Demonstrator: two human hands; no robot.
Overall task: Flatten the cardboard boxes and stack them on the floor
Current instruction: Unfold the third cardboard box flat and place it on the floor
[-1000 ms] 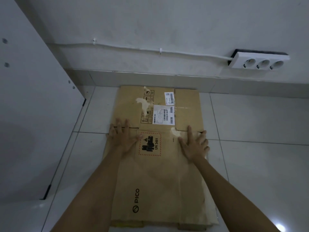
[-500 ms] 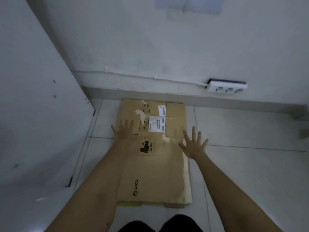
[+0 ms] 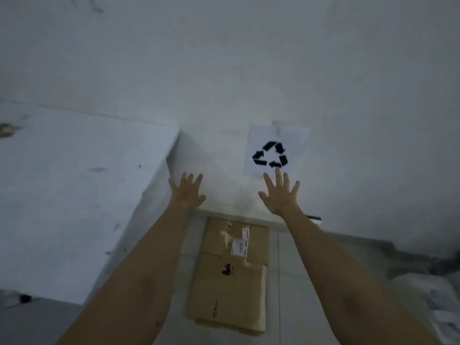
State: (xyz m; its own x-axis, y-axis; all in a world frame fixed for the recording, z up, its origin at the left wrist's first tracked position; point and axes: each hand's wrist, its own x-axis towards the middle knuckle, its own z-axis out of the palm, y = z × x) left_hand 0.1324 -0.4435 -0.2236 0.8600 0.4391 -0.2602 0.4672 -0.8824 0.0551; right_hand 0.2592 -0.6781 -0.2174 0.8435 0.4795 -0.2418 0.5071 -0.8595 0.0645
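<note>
The flattened brown cardboard box [image 3: 230, 275] lies flat on the pale tiled floor [image 3: 286, 265] in the lower middle of the frame, its far short edge close to the base of the white wall [image 3: 224, 70] and its long axis running from the bottom of the frame up toward that wall. White shipping labels and a dark printed mark show on its upper face. Both bare hands are raised with nothing in them, fingers spread wide and loose: the left hand [image 3: 186, 194] is at centre left, the right hand [image 3: 281, 195] at centre right, just below a white paper sheet with a black recycling symbol [image 3: 272, 151] taped to the wall. The box lies below and between the two forearms, apart from both hands, about equally near to each. A large white panel [image 3: 74, 195] fills the left of the frame. Judging from this, the box looks laid down and finished, and any further reach to it would go downward and slightly forward.
</note>
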